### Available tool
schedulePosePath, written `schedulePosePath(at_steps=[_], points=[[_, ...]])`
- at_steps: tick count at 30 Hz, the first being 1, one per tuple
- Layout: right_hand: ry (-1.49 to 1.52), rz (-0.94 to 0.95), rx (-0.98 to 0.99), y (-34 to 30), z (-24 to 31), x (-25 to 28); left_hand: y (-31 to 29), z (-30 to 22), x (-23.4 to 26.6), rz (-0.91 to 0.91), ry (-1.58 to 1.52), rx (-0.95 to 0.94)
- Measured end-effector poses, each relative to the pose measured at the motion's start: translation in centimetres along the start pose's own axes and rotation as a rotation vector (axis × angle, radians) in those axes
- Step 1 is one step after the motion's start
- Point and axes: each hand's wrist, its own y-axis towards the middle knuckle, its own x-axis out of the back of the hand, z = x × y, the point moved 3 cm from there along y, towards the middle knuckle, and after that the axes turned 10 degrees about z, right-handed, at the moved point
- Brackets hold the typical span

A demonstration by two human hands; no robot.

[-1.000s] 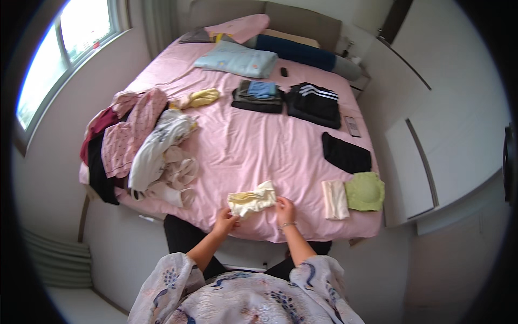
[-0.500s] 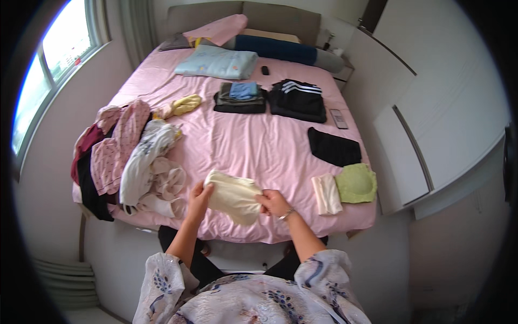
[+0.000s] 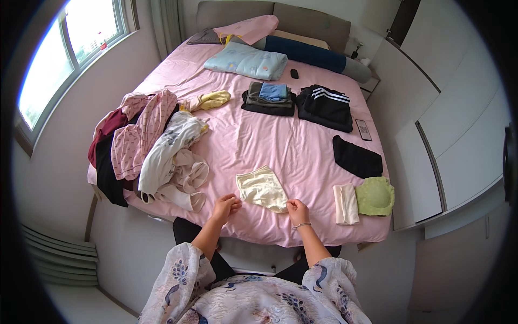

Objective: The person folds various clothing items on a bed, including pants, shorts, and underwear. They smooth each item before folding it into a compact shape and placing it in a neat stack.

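Note:
A pair of cream underpants (image 3: 262, 189) lies spread on the pink bed sheet near the bed's front edge, its fabric a little wrinkled. At its near left corner, my left hand (image 3: 227, 207) is closed with curled fingers, the fingertips meeting the cloth's edge. My right hand (image 3: 297, 210), with a bracelet at the wrist, pinches the near right corner. To the right lie a folded pale pink cloth (image 3: 346, 204) and a light green bra (image 3: 375, 196). Behind these is a folded black garment (image 3: 357, 156).
A heap of unfolded clothes (image 3: 151, 146) covers the bed's left side. Farther back sit a folded stack (image 3: 268, 99), black striped clothing (image 3: 325, 108), a phone (image 3: 363, 130) and a light blue quilt (image 3: 246, 61). White cabinets (image 3: 415, 162) stand along the right.
The underpants, held up between both hands before, now lie down on the sheet. My hands have lowered to its near corners. The view has shifted, so the bed appears farther right.

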Motion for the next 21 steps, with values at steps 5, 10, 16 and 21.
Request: schedulePosePath(at_steps=[5,10,16,21], points=[[-0.406,-0.119,0.374,-1.4,5.3,-0.5,2.2,-0.5,-0.3,-0.057,-0.03,-0.015],[-0.243,-0.17,0.254,1.5,2.9,-1.2,3.8,-2.3,-1.3,-0.102,0.141,-0.02],[-0.008,-0.1,0.108,9.1,1.5,-2.7,7.2,-2.6,-0.3,-0.086,0.069,0.161],[0.225,0.1,-0.293,13.6,3.9,-5.0,8.5,-2.9,-0.2,0.067,-0.029,0.219]])
